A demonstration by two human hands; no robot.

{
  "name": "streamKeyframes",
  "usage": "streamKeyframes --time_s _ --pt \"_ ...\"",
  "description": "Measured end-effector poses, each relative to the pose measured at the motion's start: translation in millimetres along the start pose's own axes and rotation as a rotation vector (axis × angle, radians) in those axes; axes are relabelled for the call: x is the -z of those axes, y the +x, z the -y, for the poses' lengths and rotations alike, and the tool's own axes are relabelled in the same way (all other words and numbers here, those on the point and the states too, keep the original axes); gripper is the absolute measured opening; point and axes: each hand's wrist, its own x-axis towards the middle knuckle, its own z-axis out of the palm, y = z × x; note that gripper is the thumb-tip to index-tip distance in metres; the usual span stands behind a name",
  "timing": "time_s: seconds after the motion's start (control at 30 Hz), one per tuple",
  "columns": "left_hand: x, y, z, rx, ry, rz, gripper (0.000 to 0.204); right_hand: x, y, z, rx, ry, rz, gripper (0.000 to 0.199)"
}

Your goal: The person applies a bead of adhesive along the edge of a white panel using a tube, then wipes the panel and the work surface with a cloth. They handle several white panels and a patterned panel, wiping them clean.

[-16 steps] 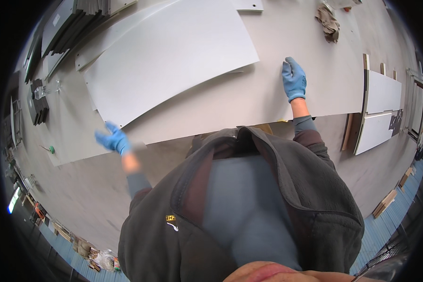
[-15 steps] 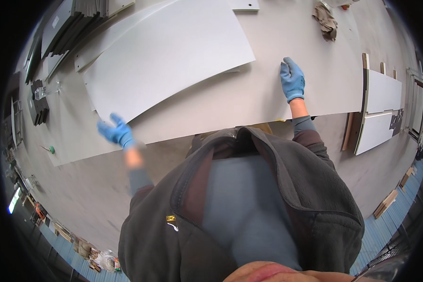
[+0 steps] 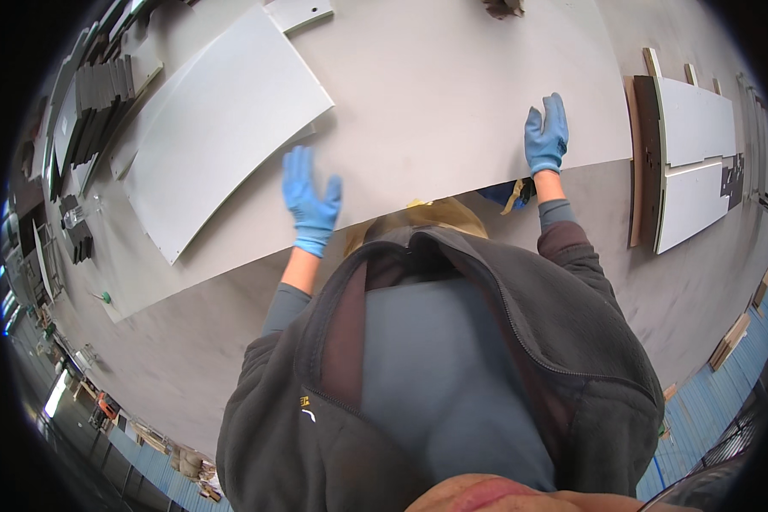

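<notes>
Both my hands wear blue work gloves and hold nothing. My left hand (image 3: 310,202) is over the near part of the pale worktable (image 3: 427,111), fingers apart and pointing away from me. It is just right of the near edge of a large white panel (image 3: 222,119), which lies at a slant on the left side of the table. A smaller white piece (image 3: 303,132) pokes out from under that panel. My right hand (image 3: 547,136) is over the table's right part, fingers stretched out, palm turned inward. Whether either hand touches the tabletop I cannot tell.
Dark-edged panels (image 3: 98,107) are stacked at the far left. A white board with a hole (image 3: 299,12) lies at the back, and a brown cloth (image 3: 505,8) farther right. A small green item (image 3: 104,298) sits near the left corner. White panels (image 3: 698,128) stand to the right, beyond the table.
My left hand has moved right, away from the white panel's near left corner. My right hand's fingers have straightened. The view has shifted, so the table and panel appear farther left.
</notes>
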Motion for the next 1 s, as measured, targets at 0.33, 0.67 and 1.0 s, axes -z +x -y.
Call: streamKeyframes --time_s 0.33,0.67,1.0 --pt "-49.1 17.0 -15.2 0.034 0.117 0.000 0.068 -18.8 17.0 106.4 0.631 0.323 0.494 0.043" --pt "-65.8 16.9 -12.1 0.142 0.200 0.087 0.072 -142.0 261.5 40.5 0.320 -0.254 0.366 0.072" --pt "-67.8 19.4 -7.9 0.158 0.191 0.097 0.069 -213.9 219.8 102.4 0.546 0.207 0.390 0.036"
